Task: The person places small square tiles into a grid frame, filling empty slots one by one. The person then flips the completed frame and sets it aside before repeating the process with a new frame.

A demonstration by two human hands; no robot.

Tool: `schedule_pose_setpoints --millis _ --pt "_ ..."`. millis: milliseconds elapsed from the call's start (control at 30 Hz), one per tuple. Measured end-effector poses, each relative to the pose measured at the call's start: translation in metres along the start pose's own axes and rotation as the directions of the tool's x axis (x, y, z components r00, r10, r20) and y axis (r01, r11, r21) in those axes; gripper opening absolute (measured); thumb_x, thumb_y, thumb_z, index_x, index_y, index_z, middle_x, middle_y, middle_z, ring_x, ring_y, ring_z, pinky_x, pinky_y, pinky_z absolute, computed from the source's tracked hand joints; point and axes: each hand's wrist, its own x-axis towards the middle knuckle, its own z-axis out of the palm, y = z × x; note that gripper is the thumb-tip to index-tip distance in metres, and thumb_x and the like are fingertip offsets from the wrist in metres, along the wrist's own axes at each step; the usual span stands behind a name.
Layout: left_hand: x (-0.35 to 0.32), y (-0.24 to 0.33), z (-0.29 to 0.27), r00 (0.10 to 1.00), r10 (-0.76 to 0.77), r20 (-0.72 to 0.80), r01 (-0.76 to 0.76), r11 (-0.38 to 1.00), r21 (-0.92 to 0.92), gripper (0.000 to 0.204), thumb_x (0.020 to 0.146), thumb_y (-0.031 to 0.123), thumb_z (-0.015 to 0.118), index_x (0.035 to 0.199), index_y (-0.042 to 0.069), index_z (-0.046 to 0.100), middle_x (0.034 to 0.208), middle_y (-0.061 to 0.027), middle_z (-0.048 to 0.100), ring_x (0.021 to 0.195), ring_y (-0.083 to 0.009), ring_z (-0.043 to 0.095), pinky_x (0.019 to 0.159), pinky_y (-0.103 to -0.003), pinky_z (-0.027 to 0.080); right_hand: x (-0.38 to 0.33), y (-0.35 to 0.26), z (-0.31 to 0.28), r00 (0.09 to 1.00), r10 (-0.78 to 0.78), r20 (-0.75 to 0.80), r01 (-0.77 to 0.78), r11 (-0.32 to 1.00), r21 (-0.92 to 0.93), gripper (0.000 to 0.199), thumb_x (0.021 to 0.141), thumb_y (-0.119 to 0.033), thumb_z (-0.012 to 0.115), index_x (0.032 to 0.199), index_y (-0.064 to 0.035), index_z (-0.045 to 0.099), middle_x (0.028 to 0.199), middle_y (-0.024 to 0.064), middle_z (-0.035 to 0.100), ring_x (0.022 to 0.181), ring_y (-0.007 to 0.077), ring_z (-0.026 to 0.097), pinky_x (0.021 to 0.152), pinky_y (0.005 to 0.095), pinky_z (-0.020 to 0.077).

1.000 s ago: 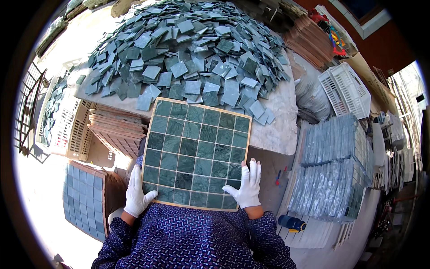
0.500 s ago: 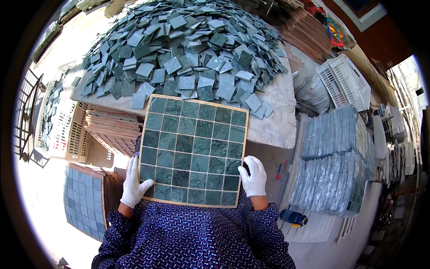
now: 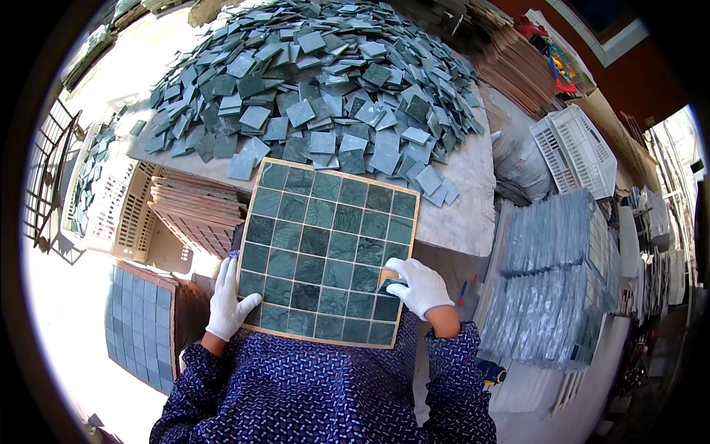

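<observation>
A wooden-edged board (image 3: 342,338) with a grid of dark green square stone tiles leans across my lap, its far edge against the table. My white-gloved left hand (image 3: 228,303) grips its left edge, thumb over the front and fingers along the side. Near the right edge, my gloved right hand (image 3: 420,287) pinches one dark green tile (image 3: 390,286) that is tilted up out of its cell. Part of the brown backing (image 3: 387,275) shows there. Beyond the board, a big heap of loose green-grey tiles (image 3: 299,112) covers the table (image 3: 462,214).
Left are a cream plastic crate (image 3: 133,211), stacked brown tile boards (image 3: 194,214) and a block faced with blue-grey tiles (image 3: 139,323). Right stand plastic-wrapped tile stacks (image 3: 543,285), a white crate (image 3: 574,148) and a dark blue object with yellow parts (image 3: 490,372).
My right hand has moved from the board's right edge onto its face and tilted one tile up, baring the backing. My left hand keeps its hold; the view has shifted slightly.
</observation>
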Motion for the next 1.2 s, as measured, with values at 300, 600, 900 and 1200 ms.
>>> schedule_pose_setpoints --millis 300,600,900,1200 --pt "0.001 0.003 0.000 1.000 0.021 -0.016 -0.022 1.000 -0.009 0.095 0.076 0.046 0.072 0.146 0.001 0.028 0.146 -0.0249 0.035 0.136 -0.0402 0.034 0.109 -0.043 0.034 -0.034 0.007 0.045 0.888 0.456 -0.056 -0.272 0.620 0.736 0.048 0.084 -0.017 0.069 0.127 -0.0060 0.052 0.085 0.0111 0.065 0.067 0.0166 0.065 0.062 0.0310 0.0530" --pt "-0.001 -0.002 0.001 1.000 0.015 -0.015 -0.015 1.000 0.004 0.093 0.076 0.044 0.072 0.146 0.001 0.028 0.148 -0.0244 0.033 0.136 -0.0398 0.033 0.110 -0.043 0.033 -0.035 -0.008 0.048 0.944 0.072 -0.322 -0.097 0.993 -0.061 0.053 0.073 -0.028 0.078 0.121 -0.0148 0.058 0.113 0.0105 0.051 0.100 0.0292 0.060 0.078 0.0420 0.0520" --pt "0.000 0.002 0.002 0.999 0.033 -0.024 -0.033 0.999 0.015 0.092 0.076 0.042 0.072 0.146 0.001 0.029 0.146 -0.0237 0.035 0.136 -0.0392 0.033 0.110 -0.043 0.032 -0.012 0.025 0.048 0.926 0.132 -0.355 -0.081 0.985 0.155 0.078 0.056 -0.030 0.088 0.122 -0.0124 0.050 0.116 0.0119 0.052 0.095 0.0333 0.061 0.080 0.0430 0.0518" --pt "0.001 -0.004 -0.007 0.998 0.011 0.061 -0.004 0.993 -0.117 0.087 0.081 0.039 0.069 0.148 0.002 0.027 0.151 -0.0211 0.029 0.137 -0.0380 0.032 0.111 -0.040 0.031 -0.008 0.011 0.046 0.902 0.380 -0.204 -0.276 0.872 0.404 0.102 0.059 -0.021 0.085 0.145 -0.0174 0.030 0.125 0.0154 0.050 0.092 0.0279 0.059 0.082 0.0409 0.0504"
